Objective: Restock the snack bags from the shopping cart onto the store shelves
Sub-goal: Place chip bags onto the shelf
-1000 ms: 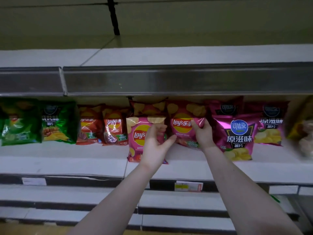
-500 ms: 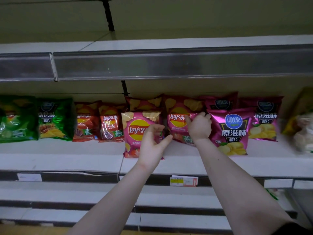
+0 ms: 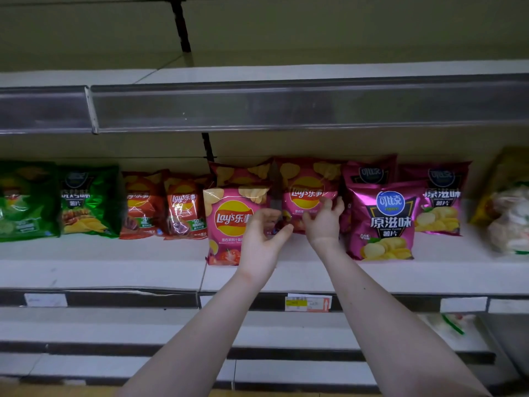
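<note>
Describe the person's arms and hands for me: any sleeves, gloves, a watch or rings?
Both arms are bare: the left forearm and the right forearm show no sleeve within the frame. The left hand and the right hand wear no gloves. No watch, bracelet or ring shows on either wrist or on the fingers in view.
</note>
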